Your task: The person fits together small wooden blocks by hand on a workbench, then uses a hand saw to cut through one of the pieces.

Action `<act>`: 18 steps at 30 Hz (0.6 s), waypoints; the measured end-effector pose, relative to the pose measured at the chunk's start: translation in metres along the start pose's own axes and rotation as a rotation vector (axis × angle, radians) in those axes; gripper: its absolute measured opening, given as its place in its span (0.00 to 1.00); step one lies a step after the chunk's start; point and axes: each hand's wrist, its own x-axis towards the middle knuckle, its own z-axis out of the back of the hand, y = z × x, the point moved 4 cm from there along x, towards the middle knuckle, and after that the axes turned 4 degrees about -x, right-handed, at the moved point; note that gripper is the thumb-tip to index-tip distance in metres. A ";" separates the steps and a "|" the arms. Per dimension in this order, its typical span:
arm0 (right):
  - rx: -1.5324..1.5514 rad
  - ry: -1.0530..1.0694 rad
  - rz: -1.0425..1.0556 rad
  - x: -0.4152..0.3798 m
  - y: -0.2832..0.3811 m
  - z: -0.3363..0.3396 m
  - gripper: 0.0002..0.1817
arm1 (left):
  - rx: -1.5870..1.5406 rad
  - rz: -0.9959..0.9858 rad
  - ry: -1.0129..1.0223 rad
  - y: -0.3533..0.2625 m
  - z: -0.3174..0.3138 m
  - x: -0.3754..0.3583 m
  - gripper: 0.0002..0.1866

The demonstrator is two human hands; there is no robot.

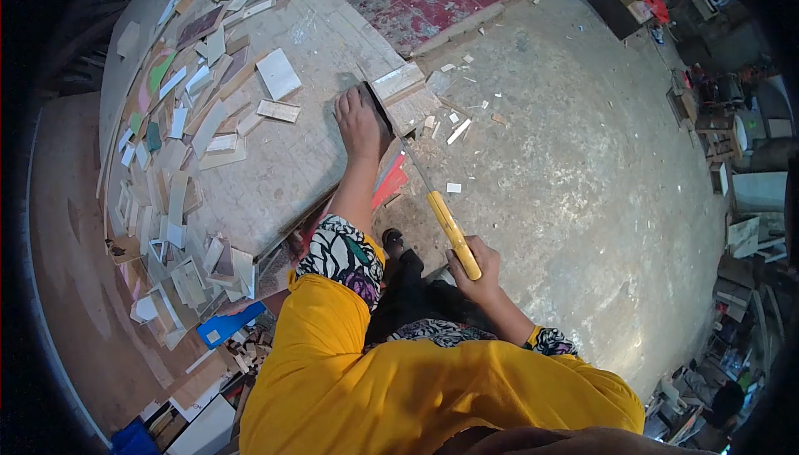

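My right hand (pixel 476 268) is closed around the long yellow handle of a saw (pixel 448 226). Its thin metal blade, seen almost edge-on, runs up and left to the corner of the worktable (pixel 320 135). Beside the blade line, my left hand (pixel 360 122) lies on the table edge, fingers stretched forward and pressed down. What may be under its fingertips is hidden. A wooden block (pixel 404 91) with a raised strip sits at the table corner, just right of my left hand. A dark strip runs between that hand and the block.
Many wood offcuts (pixel 220 143) are heaped along the table's left side. A white-faced piece (pixel 279 74) lies nearer my left hand. Small scraps (pixel 459 131) dot the concrete floor (pixel 583 180). Red material (pixel 389 182) shows below the table edge. Clutter lines the far right.
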 end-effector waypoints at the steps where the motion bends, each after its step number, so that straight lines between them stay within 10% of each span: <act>1: 0.009 -0.004 0.011 0.000 -0.001 0.000 0.09 | -0.005 0.003 -0.015 0.002 -0.002 0.000 0.16; 18: 0.071 0.078 0.213 0.009 0.013 0.000 0.17 | 0.021 -0.028 -0.025 0.000 0.002 0.001 0.17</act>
